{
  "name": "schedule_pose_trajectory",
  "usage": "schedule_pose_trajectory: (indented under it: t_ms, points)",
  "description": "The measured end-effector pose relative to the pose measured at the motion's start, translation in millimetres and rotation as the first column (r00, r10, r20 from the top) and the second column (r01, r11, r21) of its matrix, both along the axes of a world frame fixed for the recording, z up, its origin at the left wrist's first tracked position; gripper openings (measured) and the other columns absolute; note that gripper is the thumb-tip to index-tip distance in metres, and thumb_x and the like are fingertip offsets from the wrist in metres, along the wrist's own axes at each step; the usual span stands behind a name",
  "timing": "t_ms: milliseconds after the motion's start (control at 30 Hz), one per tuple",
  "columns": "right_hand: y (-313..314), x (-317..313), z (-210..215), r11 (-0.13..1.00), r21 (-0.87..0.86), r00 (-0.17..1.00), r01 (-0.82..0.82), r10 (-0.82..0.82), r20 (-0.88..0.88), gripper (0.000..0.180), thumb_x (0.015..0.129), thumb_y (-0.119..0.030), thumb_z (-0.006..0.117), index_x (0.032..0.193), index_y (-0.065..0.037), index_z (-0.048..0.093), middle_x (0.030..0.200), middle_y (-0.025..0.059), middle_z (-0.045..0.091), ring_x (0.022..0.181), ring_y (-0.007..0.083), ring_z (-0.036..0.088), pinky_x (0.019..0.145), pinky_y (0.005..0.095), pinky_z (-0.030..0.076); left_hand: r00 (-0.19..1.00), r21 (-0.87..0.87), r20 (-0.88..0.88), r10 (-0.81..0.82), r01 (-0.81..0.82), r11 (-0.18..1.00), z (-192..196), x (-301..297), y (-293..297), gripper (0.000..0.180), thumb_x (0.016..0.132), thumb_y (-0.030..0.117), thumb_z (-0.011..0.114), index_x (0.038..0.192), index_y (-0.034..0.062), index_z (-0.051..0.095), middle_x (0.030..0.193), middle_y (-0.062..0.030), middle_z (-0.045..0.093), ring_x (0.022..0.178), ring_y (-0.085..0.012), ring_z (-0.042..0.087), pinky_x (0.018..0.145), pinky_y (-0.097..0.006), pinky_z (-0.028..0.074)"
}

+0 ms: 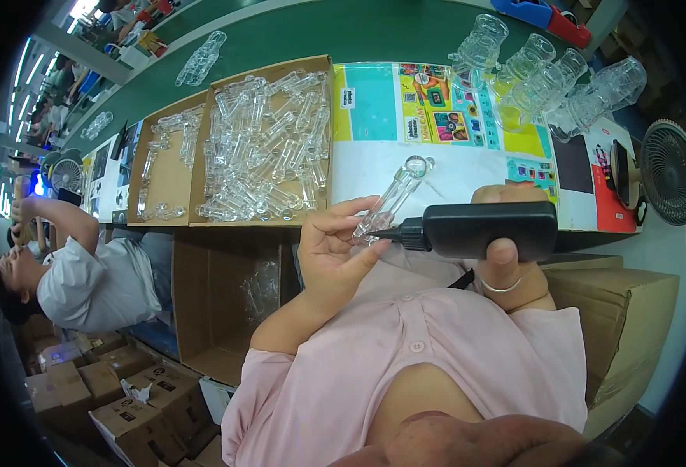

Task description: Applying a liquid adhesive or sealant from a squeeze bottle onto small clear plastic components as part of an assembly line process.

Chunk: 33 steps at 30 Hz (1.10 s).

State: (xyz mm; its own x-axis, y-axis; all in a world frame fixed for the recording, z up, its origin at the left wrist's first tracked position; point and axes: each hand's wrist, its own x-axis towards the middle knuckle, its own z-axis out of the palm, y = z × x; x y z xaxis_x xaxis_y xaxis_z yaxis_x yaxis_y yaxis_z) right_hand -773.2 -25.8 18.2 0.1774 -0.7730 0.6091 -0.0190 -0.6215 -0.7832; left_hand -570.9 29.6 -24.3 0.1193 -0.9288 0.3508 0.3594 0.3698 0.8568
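My left hand (329,255) pinches the lower end of a clear tubular piece (397,194) that has a rounded ring at its upper end. The piece tilts up and to the right over the table edge. In my right hand (510,272) is a black squeeze bottle (487,231), lying sideways with its thin pointed nozzle aimed left. The nozzle tip meets the clear piece close to my left fingertips; whether anything comes out of it is too small to tell. Left of my hands, a cardboard tray (329,148) holds many similar clear pieces.
A second tray (160,156) with a few clear pieces adjoins it. Several clear ribbed vessels (541,89) stand at the right on printed sheets (366,175). A fan (670,171) is far right. An open carton (203,303) sits below the trays; a person (98,288) is at left.
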Motion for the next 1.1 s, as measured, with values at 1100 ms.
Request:
schedule_pose_trajectory:
  t_ms: [1100]
  points:
    - [6, -7, 28, 0.977, 0.077, 0.957, -0.200, 0.212, -0.199, 0.033, 0.070, -0.018, 0.071, 0.092, 0.003, 0.056, 0.078, 0.0122, 0.059, 0.062, 0.0236, 0.059, 0.055, 0.0290, 0.046, 0.728, -0.425, 0.546, 0.414, -0.185, 0.886, 12, 17, 7, 0.043, 0.063, -0.009, 0.070, 0.099, 0.0021, 0.049, 0.107, -0.0230, 0.057, 0.092, -0.0296, 0.062, 0.076, -0.031, 0.051]
